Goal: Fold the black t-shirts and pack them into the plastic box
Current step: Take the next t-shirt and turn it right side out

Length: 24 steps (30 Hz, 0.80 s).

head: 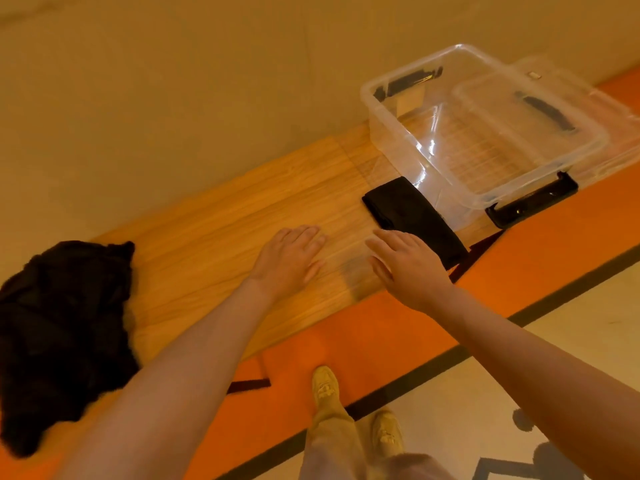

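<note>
A folded black t-shirt [412, 216] lies on the wooden table [221, 223], just in front of the clear plastic box [391, 140]. The box stands open at the table's far right, and nothing shows inside it. A crumpled pile of black t-shirts [62, 327] sits at the table's left end. My left hand [291, 258] is over the bare wood with straight fingers, holding nothing. My right hand [408, 265] hovers with spread fingers at the near edge of the folded shirt, covering part of it.
The box's clear lid [568, 112], with a black handle, lies under and behind the box. The table's front edge is orange [381, 327]. My legs and shoes [346, 410] stand on the pale floor below.
</note>
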Tool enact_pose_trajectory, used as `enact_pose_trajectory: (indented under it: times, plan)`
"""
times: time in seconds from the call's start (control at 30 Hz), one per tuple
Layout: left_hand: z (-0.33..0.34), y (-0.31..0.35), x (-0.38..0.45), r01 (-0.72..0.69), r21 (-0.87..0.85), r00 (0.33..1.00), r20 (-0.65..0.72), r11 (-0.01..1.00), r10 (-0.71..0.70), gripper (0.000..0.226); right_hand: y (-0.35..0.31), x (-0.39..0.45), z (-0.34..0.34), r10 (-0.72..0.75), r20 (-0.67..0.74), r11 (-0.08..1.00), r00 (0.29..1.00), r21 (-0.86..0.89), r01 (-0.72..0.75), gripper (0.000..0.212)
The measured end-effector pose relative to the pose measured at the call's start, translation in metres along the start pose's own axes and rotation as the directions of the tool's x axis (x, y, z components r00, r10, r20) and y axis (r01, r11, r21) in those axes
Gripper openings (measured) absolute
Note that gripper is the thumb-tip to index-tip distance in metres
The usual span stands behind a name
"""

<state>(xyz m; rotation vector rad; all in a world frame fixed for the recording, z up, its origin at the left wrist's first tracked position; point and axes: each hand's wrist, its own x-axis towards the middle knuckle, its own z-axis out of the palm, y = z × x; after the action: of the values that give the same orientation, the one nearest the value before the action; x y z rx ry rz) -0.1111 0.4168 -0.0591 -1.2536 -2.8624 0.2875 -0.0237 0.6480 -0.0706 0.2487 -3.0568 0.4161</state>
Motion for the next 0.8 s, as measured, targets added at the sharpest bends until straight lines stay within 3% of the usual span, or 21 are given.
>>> enact_pose_trajectory:
  times: [0.17, 0.3, 0.4, 0.47, 0.7, 0.8]
  plan:
    - [-0.016, 0.0, -0.061, 0.138, 0.016, 0.989, -0.062, 0.99, -0.136, 0.05, -0.031, 0.009, -0.011, -0.188, 0.06, 0.98, 0.98, -0.063, 0.191, 0.048]
    - [-0.021, -0.012, -0.114, 0.231, 0.009, 0.971, -0.064, 0.973, -0.23, 0.054, -0.067, 0.018, -0.015, -0.337, 0.122, 0.928, 0.934, -0.124, 0.351, 0.055]
    - [-0.02, -0.025, -0.156, 0.302, 0.026, 0.951, -0.075, 0.953, -0.299, 0.054, -0.099, 0.026, -0.014, -0.431, 0.14, 0.884, 0.891, -0.136, 0.448, 0.047]
    - [-0.017, -0.034, -0.184, 0.368, 0.043, 0.928, -0.081, 0.929, -0.363, 0.055, -0.121, 0.033, -0.008, -0.496, 0.14, 0.846, 0.857, -0.146, 0.513, 0.041]
    - [-0.01, -0.061, -0.283, 0.563, -0.012, 0.823, -0.093, 0.827, -0.561, 0.053, -0.219, 0.06, 0.018, -0.627, 0.206, 0.738, 0.751, -0.153, 0.658, 0.05]
    - [-0.004, -0.075, -0.322, 0.63, -0.027, 0.772, -0.086, 0.776, -0.629, 0.053, -0.263, 0.069, 0.025, -0.666, 0.183, 0.713, 0.723, -0.128, 0.689, 0.036]
